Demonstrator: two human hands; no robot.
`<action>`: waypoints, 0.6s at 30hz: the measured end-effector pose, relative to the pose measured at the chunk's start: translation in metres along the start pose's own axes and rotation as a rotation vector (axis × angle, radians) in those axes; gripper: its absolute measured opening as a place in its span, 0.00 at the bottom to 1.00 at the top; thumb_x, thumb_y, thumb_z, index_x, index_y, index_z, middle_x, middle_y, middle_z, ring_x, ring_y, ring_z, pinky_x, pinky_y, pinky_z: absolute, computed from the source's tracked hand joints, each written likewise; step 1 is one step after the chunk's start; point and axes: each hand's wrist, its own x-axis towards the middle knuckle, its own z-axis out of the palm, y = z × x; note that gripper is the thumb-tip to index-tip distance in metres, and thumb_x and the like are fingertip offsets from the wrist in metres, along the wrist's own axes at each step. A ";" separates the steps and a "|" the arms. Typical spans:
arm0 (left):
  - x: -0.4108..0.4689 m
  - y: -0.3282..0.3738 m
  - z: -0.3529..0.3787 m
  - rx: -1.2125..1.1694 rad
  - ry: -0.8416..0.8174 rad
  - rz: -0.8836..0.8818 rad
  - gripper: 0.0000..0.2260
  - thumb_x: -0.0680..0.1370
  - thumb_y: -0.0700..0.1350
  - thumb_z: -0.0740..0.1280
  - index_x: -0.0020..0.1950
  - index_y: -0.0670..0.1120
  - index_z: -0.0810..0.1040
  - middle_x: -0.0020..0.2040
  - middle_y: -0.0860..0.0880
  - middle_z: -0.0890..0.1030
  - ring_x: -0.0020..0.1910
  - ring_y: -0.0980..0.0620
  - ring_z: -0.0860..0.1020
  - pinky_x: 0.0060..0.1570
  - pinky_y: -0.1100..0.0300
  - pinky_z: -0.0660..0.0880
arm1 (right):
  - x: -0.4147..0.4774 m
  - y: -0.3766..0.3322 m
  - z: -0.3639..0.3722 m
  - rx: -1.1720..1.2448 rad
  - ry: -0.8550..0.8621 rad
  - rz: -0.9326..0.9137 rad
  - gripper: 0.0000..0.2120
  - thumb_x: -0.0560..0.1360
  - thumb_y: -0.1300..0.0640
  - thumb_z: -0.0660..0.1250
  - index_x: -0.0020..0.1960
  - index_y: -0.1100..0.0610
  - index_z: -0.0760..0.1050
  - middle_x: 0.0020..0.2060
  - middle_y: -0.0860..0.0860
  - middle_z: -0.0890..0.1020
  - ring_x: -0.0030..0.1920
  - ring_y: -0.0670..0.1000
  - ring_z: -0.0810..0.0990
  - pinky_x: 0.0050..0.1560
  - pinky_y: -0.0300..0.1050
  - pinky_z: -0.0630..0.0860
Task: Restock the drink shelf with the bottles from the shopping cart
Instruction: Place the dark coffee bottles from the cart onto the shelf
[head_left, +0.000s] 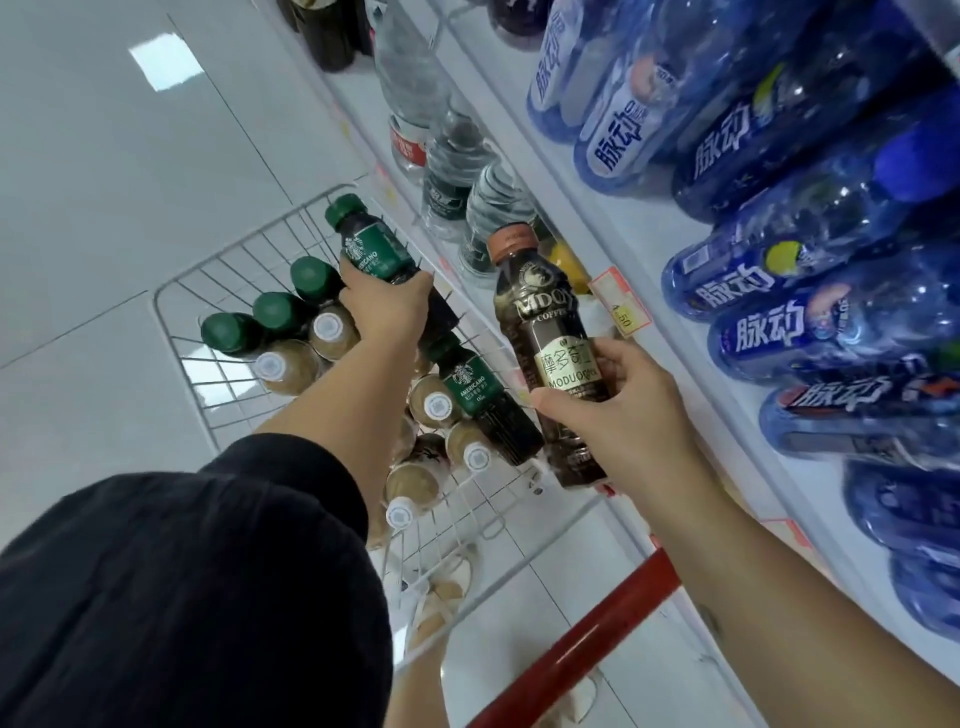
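The left hand (387, 306) grips a green-capped coffee bottle (371, 244) above the wire cart (176, 332). The right hand (613, 410) grasps a brown coffee bottle (545, 332) near the shelf (597, 218) on the right. More bottles (291, 338) stand in the cart.

The shopping cart (182, 332) stands left of the drink shelf (649, 291), with coffee bottles (291, 364) upright inside it and water bottles (452, 171) on the shelf.

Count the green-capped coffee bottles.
5: one green-capped coffee bottle in the left hand, three upright at the wire cart's far end, one lying mid-cart. More may be hidden.
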 end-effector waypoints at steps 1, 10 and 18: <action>-0.002 0.001 -0.003 -0.052 0.002 -0.002 0.37 0.67 0.46 0.73 0.72 0.45 0.59 0.62 0.42 0.72 0.57 0.44 0.75 0.56 0.52 0.75 | -0.001 0.000 -0.001 0.007 -0.001 -0.008 0.28 0.64 0.55 0.76 0.61 0.49 0.71 0.51 0.47 0.79 0.45 0.41 0.79 0.33 0.31 0.70; -0.150 0.052 -0.081 -0.387 -0.327 0.152 0.18 0.74 0.36 0.68 0.57 0.55 0.69 0.51 0.48 0.77 0.49 0.47 0.80 0.49 0.46 0.79 | -0.068 -0.037 -0.056 0.056 0.052 -0.132 0.25 0.62 0.55 0.77 0.54 0.45 0.70 0.50 0.48 0.79 0.47 0.44 0.79 0.42 0.37 0.72; -0.348 0.147 -0.140 -0.192 -0.425 0.778 0.36 0.67 0.47 0.70 0.72 0.60 0.59 0.61 0.56 0.75 0.57 0.60 0.76 0.57 0.57 0.74 | -0.210 -0.094 -0.168 0.138 0.175 -0.428 0.24 0.58 0.51 0.75 0.52 0.45 0.72 0.46 0.48 0.82 0.43 0.46 0.82 0.42 0.38 0.77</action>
